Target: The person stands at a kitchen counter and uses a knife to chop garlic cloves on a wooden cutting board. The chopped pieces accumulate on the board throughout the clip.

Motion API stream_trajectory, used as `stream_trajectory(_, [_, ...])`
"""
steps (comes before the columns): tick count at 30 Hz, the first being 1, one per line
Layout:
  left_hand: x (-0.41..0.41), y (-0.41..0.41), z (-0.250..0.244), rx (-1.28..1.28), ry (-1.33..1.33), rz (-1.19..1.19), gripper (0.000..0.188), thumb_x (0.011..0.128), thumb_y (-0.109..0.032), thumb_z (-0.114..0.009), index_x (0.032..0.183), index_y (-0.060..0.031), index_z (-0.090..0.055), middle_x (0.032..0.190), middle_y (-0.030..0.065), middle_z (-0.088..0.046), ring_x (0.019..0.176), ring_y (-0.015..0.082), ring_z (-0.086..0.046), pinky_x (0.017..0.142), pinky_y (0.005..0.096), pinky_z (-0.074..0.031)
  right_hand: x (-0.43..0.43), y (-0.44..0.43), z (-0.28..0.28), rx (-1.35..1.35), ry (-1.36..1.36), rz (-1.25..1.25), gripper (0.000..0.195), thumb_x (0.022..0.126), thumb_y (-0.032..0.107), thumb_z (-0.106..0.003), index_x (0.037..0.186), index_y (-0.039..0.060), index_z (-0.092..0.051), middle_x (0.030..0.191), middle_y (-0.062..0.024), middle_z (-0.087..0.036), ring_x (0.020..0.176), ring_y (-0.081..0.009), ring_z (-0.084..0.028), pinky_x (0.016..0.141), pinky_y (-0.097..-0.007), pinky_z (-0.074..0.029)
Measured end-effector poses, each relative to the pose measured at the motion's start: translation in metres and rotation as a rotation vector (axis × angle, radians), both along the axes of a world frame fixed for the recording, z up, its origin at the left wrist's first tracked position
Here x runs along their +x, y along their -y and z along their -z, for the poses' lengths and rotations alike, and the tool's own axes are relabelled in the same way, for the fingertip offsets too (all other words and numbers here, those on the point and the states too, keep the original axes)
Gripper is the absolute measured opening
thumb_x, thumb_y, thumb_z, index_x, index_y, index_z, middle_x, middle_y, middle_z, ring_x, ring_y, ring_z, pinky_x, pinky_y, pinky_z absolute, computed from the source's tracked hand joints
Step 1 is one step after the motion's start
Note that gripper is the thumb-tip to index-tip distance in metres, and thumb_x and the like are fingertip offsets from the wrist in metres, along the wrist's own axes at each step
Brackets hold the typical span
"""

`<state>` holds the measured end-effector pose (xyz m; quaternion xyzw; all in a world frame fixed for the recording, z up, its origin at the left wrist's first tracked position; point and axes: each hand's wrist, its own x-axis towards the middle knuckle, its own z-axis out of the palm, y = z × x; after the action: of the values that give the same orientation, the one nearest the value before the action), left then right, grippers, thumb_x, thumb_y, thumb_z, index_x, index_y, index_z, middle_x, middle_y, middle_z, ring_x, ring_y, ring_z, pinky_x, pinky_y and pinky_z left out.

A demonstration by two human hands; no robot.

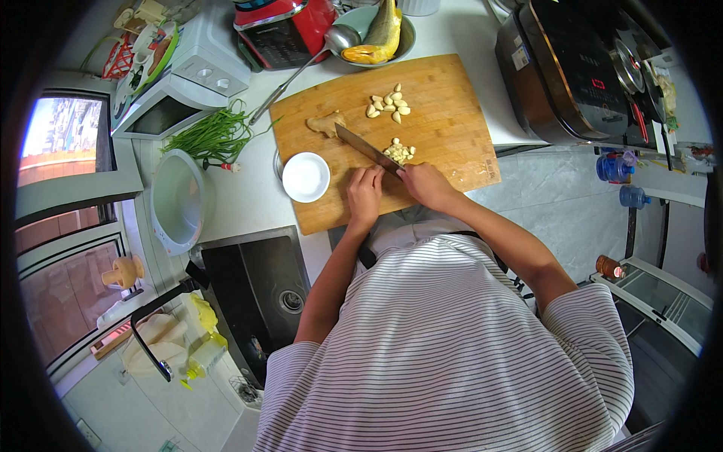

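My right hand (426, 183) grips the handle of a kitchen knife (364, 146), whose blade slants away to the left over a wooden cutting board (446, 121). Close against the blade's near side, the fingertips of my left hand (364, 195) are bunched low on the board; anything under them is hidden. Just beyond the blade lies a small heap of chopped garlic (402, 151). Farther up are several whole peeled garlic cloves (390, 103). A piece of ginger root (326, 123) rests near the knife tip, and a white bowl (306, 177) stands at the board's left.
Behind the board, a bowl (409, 42) holds a yellow fish (384, 37); a metal ladle (294, 76) leans on its rim. Green chives (217, 134) and a pale green basin (179, 200) are left. A sink (257, 282) lies front left, a black cooker (556, 73) right.
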<state>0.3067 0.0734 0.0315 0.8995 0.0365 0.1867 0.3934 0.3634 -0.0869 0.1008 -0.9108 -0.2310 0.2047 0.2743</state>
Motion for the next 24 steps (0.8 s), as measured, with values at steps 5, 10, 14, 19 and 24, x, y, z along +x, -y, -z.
stream_trajectory(5, [-0.001, -0.001, 0.0, -0.041, 0.029, 0.006, 0.009, 0.086, -0.006, -0.069, 0.094, -0.0007, -0.069, 0.088, 0.015, -0.065, 0.079, 0.0339, -0.064, 0.07, 0.0398, -0.051, -0.003, -0.001, 0.007, 0.046, 0.037, 0.064, 0.037, 0.098, 0.027, -0.053, 0.078, -0.003, -0.062, 0.07, -0.0285, -0.062, 0.067, -0.0472, -0.062, 0.063, -0.0528, -0.05])
stream_trajectory(10, [-0.004, -0.004, -0.009, -0.035, 0.084, 0.016, 0.011, 0.089, -0.006, -0.066, 0.098, -0.0012, -0.068, 0.095, 0.0139, -0.064, 0.081, 0.0312, -0.064, 0.073, 0.0379, -0.052, -0.002, 0.003, 0.0, -0.04, 0.025, 0.054, 0.037, 0.1, 0.03, -0.047, 0.084, -0.0001, -0.063, 0.072, -0.0264, -0.064, 0.069, -0.045, -0.064, 0.065, -0.053, -0.052])
stream_trajectory(14, [-0.005, -0.005, -0.002, -0.125, -0.042, 0.01, 0.014, 0.091, -0.005, -0.063, 0.104, -0.0015, -0.065, 0.096, 0.015, -0.063, 0.084, 0.0313, -0.063, 0.073, 0.0381, -0.051, -0.002, 0.008, -0.005, -0.035, 0.016, 0.063, 0.038, 0.1, 0.031, -0.049, 0.084, 0.0001, -0.063, 0.073, -0.0266, -0.064, 0.069, -0.0451, -0.064, 0.065, -0.0524, -0.052])
stream_trajectory(19, [-0.002, -0.008, 0.001, 0.007, 0.043, 0.034, 0.014, 0.091, -0.004, -0.062, 0.105, -0.0009, -0.062, 0.093, 0.0156, -0.061, 0.081, 0.0312, -0.061, 0.071, 0.0385, -0.05, -0.005, 0.013, -0.013, -0.031, 0.015, 0.031, 0.038, 0.099, 0.031, -0.049, 0.084, -0.0008, -0.064, 0.073, -0.0266, -0.065, 0.069, -0.045, -0.064, 0.065, -0.0522, -0.052])
stream_trajectory(24, [-0.006, -0.009, 0.004, -0.062, -0.019, -0.004, 0.01, 0.09, -0.002, -0.062, 0.099, 0.0005, -0.06, 0.09, 0.016, -0.058, 0.077, 0.0323, -0.06, 0.068, 0.0387, -0.049, -0.011, 0.015, -0.025, -0.054, -0.001, -0.006, 0.038, 0.1, 0.03, -0.048, 0.084, -0.0009, -0.064, 0.073, -0.0263, -0.065, 0.07, -0.0445, -0.065, 0.066, -0.052, -0.053])
